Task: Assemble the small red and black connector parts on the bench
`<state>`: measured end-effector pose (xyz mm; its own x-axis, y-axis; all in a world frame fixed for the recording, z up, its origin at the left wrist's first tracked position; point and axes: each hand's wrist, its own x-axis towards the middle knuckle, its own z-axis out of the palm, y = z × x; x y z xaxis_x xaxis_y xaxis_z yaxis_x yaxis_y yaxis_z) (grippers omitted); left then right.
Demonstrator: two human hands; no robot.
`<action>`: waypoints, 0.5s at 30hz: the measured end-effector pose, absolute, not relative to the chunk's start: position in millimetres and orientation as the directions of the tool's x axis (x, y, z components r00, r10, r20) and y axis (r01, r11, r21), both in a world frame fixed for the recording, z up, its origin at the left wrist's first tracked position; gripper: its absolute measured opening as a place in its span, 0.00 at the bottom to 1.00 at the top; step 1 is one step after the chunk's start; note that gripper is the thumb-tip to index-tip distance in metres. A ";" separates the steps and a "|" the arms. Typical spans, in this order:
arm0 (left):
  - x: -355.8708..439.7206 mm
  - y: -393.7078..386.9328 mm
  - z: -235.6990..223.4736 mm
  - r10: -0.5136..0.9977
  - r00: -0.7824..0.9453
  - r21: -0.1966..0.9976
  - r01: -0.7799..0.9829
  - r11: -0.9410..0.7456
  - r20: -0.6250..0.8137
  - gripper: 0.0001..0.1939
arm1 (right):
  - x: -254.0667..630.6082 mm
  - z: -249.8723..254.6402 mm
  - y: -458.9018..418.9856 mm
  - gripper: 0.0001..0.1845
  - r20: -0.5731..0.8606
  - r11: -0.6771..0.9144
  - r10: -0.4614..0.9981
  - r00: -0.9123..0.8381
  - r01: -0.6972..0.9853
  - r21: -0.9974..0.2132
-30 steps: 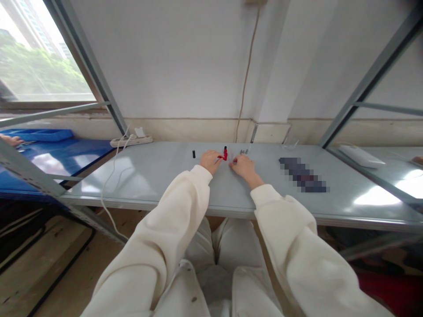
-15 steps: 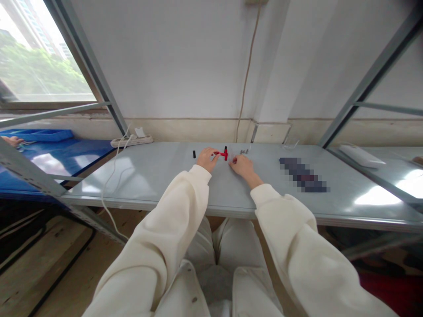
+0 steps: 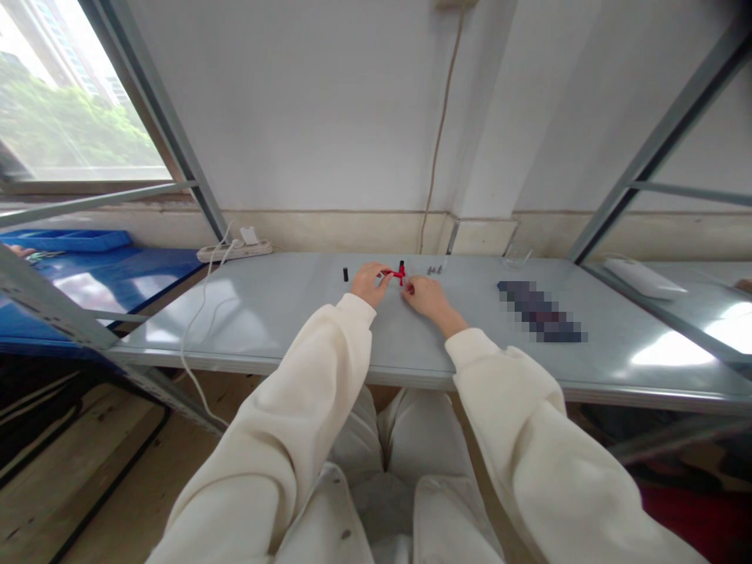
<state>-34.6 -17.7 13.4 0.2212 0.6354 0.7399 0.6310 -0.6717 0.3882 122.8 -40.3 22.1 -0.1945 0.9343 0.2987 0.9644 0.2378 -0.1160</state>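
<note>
Head view: left hand [image 3: 368, 284] pinches red T-shaped piece [image 3: 402, 274]; right hand [image 3: 428, 296] curls just beside it, grip unclear; 1 black cylinder [image 3: 345, 274] near left hand.

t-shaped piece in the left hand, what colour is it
The T-shaped piece is mainly red; the head view shows it.

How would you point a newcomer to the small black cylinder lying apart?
On the grey table, find the left hand, which holds a red tool. Just left of that hand is a small black cylinder. It sits alone, unlike the black piece against the red tool.
</note>
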 end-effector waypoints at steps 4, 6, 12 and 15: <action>-34.3 -20.9 16.9 0.670 0.206 0.424 0.635 -0.646 0.713 0.09 | 123.4 21.6 -39.4 0.09 0.302 0.265 0.928 -0.220 0.957 -0.116; -34.3 -21.8 18.5 0.681 0.201 0.442 0.627 -0.641 0.704 0.08 | 124.3 20.5 -38.4 0.08 0.318 0.285 0.918 -0.237 0.952 -0.114; -35.3 -19.2 17.5 0.680 0.201 0.470 0.586 -0.660 0.705 0.07 | 126.4 18.6 -36.2 0.08 0.332 0.318 0.906 -0.262 0.940 -0.125; -34.8 -16.2 14.9 0.651 0.211 0.447 0.574 -0.687 0.729 0.07 | 126.7 19.5 -36.6 0.09 0.320 0.317 0.908 -0.270 0.943 -0.103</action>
